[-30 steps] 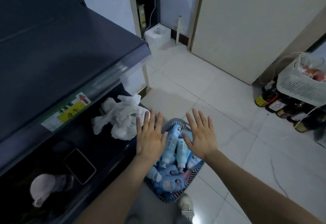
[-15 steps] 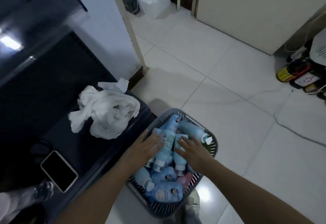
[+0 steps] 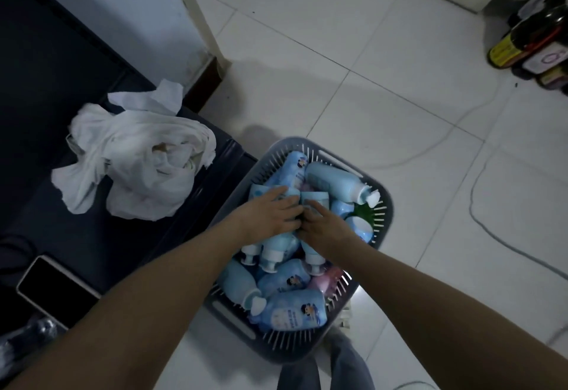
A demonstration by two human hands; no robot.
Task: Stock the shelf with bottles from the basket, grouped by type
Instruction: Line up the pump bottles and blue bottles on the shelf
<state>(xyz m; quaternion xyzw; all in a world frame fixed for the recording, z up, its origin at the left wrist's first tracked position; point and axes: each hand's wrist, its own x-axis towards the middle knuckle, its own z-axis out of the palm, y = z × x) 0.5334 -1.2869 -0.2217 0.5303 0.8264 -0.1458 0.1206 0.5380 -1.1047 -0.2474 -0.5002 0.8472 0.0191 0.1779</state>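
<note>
A grey slotted basket [image 3: 385,205] stands on the floor beside the dark shelf [image 3: 101,236]. It is piled with several light blue bottles [image 3: 295,309], a pink bottle [image 3: 327,282] and something green [image 3: 364,213]. My left hand [image 3: 267,216] lies over a blue bottle in the middle of the pile, fingers curled around it. My right hand [image 3: 325,229] presses on the blue bottle next to it, fingers wrapped over its side. Both bottles still rest in the heap.
A crumpled white cloth [image 3: 138,156] and a dark phone [image 3: 58,291] lie on the low shelf board. Dark bottles [image 3: 528,48] stand on the floor at the far right. A thin cable [image 3: 479,214] runs over the white tiles.
The view has tilted down onto the basket. Both hands have dropped from above the basket onto the bottles and closed together at the middle of the pile.
</note>
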